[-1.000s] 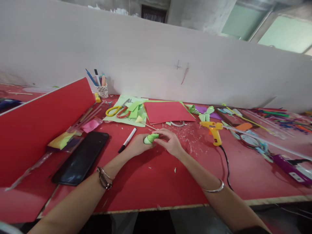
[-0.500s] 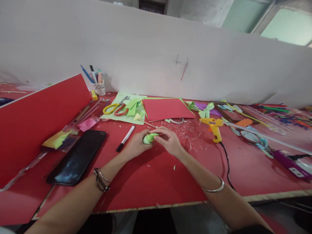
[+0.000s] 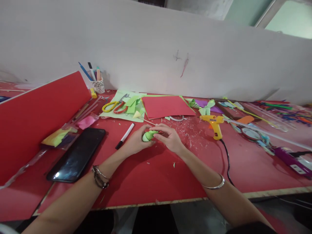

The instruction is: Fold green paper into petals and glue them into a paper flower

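Observation:
Between my two hands is a small rolled green paper piece (image 3: 149, 136), pale at its left end and marked with dark curved lines toward the right. My left hand (image 3: 136, 140) curls around its pale end with the thumb beneath. The fingers of my right hand (image 3: 168, 138) are closed on its narrower right end and hide the tip. A capped marker (image 3: 125, 136) lies on the red tabletop just left of my left hand. Beyond my fingers rests a thin stick topped by a pale yellow paper cone (image 3: 136, 114).
Scissors (image 3: 114, 106) and green paper scraps lie behind, beside red paper sheets (image 3: 168, 106). A yellow glue gun (image 3: 214, 125) trails a black cord on the right. To the left are a phone (image 3: 77, 154) and a leaning red board (image 3: 41, 120). A pen cup (image 3: 97, 85) stands against the wall.
The view has tipped down slightly, so the table items sit a little higher. Both hands keep hold of the rolled green paper, which has turned slightly.

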`<state>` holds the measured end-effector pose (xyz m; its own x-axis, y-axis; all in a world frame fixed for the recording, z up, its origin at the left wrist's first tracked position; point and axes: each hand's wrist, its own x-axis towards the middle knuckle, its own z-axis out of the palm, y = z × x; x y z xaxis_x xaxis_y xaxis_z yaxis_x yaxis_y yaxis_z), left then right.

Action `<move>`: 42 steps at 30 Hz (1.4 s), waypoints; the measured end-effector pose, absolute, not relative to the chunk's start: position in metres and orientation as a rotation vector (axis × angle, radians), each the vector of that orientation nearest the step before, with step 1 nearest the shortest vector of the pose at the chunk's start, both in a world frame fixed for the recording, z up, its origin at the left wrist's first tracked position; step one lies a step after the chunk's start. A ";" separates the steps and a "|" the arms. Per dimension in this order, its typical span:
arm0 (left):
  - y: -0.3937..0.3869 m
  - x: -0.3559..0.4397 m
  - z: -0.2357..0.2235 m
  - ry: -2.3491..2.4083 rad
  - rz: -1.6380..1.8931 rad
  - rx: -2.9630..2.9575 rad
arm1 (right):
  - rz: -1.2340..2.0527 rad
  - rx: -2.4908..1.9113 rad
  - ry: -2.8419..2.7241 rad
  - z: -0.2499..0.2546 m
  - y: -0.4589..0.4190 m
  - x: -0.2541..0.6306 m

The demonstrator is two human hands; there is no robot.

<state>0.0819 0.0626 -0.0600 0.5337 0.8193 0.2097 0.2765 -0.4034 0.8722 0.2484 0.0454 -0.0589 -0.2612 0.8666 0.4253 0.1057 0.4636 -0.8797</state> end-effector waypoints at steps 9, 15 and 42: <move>0.064 0.079 -0.059 0.980 0.844 2.022 | 0.796 -0.905 -1.652 -0.053 0.043 0.251; 0.068 0.075 -0.061 1.080 0.644 1.992 | 0.824 -0.896 -1.654 -0.055 0.042 0.248; 0.062 0.077 -0.059 1.159 0.913 2.146 | 0.750 -1.008 -1.604 -0.063 0.043 0.245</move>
